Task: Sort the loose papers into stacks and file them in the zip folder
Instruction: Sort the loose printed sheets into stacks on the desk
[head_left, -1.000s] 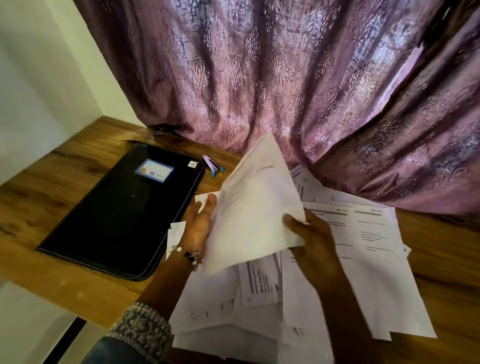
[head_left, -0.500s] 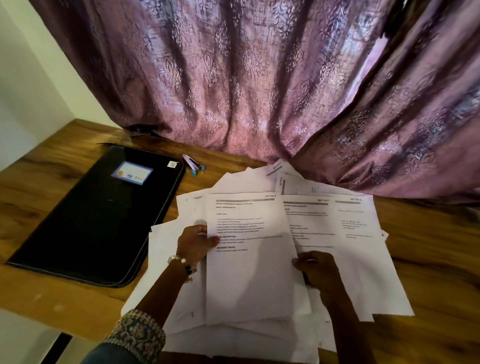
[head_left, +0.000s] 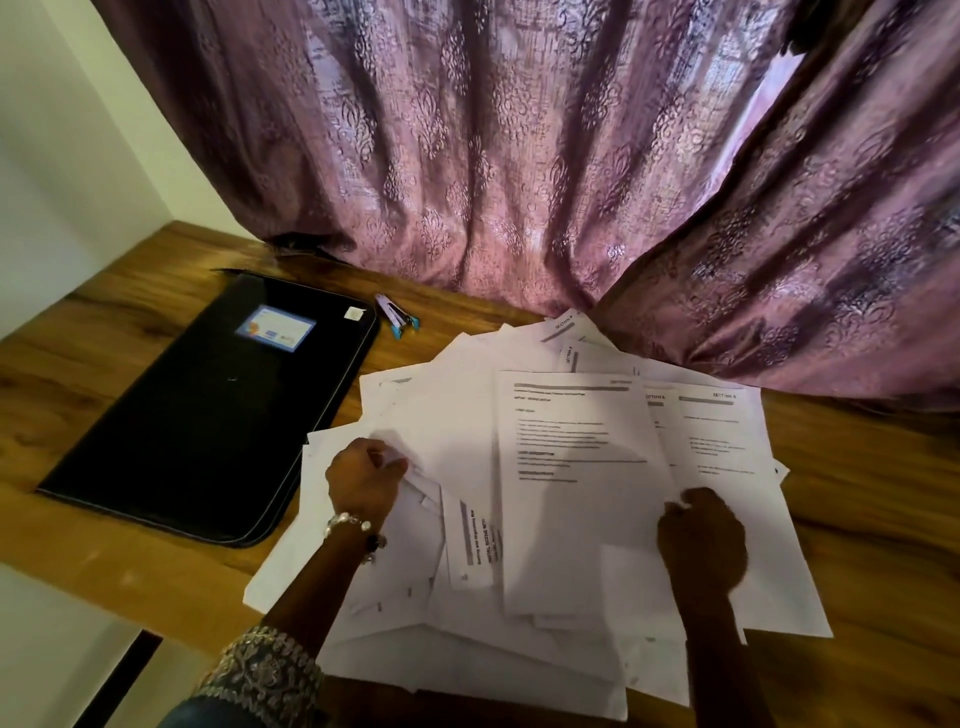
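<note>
loose papers fanned on the table beside the closed zip folder; left hand pinches sheet edges, right hand curls on the top sheet (thin, limp, slippery: best lifted by the edges)

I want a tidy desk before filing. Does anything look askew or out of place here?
Yes. The papers lie fanned at mixed angles, some hanging over the desk's front edge, a few tucked under the curtain. The left hand pinches one sheet. The folder lies shut and flat.
</note>
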